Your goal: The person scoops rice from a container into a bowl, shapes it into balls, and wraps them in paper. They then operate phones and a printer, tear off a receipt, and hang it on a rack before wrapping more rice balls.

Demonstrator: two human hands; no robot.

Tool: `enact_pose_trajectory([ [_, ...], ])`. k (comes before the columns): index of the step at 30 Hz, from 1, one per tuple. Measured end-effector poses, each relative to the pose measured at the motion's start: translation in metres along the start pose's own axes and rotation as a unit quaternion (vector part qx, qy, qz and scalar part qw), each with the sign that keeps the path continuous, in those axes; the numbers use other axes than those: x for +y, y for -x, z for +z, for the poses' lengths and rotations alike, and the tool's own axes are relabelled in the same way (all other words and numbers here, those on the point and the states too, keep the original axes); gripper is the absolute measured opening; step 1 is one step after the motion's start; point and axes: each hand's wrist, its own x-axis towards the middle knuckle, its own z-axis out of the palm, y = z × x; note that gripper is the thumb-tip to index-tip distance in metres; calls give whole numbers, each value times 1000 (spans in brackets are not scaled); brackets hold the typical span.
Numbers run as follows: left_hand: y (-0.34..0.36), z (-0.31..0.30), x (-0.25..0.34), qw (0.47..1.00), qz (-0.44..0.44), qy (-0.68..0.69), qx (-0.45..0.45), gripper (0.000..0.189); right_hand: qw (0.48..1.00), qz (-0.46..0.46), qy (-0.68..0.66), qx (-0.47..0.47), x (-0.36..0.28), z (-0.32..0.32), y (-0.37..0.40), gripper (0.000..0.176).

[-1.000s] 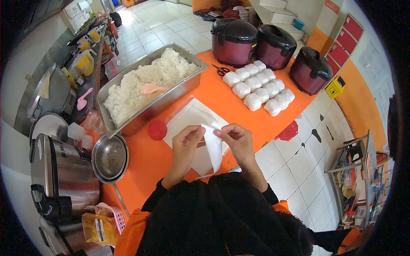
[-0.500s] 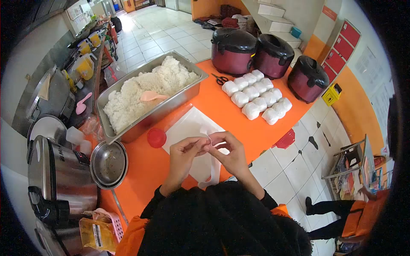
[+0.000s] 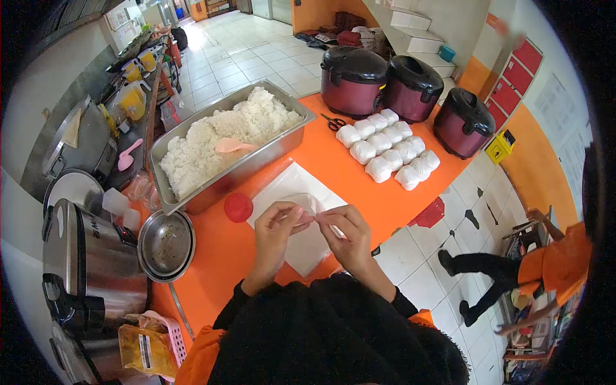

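My left hand and my right hand meet over the orange table, fingers pinched and fingertips almost touching. I cannot tell what is in the pinch; it is small and mostly hidden by the fingers. Just beyond the fingertips a rounded whitish shape shows against the white sheets, which lie flat beneath both hands. A red round cup or lid sits left of the sheets. Further off stands a deep metal tray heaped with cooked rice, a pink rice paddle resting on it.
White wrapped bundles sit in rows at the right, near scissors and three dark red rice cookers. Metal bowls and a large steel cooker are on my left. A person in orange is at far right.
My fingers have shifted and the hands sit slightly further apart. The white strip that hung below them no longer shows; a rounded whitish shape appears beyond. The person at right has moved.
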Motion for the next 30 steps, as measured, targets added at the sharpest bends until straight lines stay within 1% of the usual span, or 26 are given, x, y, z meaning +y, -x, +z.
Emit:
enact_pose_trajectory([
  [3, 4, 3, 0, 999, 29, -16, -9, 16, 1000, -2, 21, 5, -1, -1, 1, 23],
  [6, 4, 2, -2, 993, 62, -92, -42, 18, 999, -28, 46, -1, -6, -2, 1, 23],
  [9, 3, 3, -2, 996, 29, -77, -28, 18, 998, -40, 47, 6, -10, -3, 3, 23],
  [12, 5, 3, -5, 999, -4, -23, -27, 15, 998, -38, 58, 0, -10, -8, 10, 22],
  [15, 7, 8, -8, 999, -34, 38, -15, 15, 999, 17, 24, 11, -13, -10, 18, 23],
  [18, 10, 10, -5, 999, -10, -10, -36, 16, 997, 58, -43, 25, -19, -18, 12, 21],
  [21, 14, 10, -6, 992, 45, -43, -108, 16, 985, 123, -117, 24, -18, -20, 12, 23],
  [24, 17, 14, -6, 992, 36, -20, -116, 18, 961, 185, -206, 5, -20, -22, 15, 21],
  [27, 17, 10, -14, 992, 42, -46, -113, 21, 943, 230, -241, 2, -27, -26, 15, 18],
  [30, 17, 5, -18, 989, 60, -79, -111, 22, 934, 250, -256, 1, -29, -27, 16, 18],
])
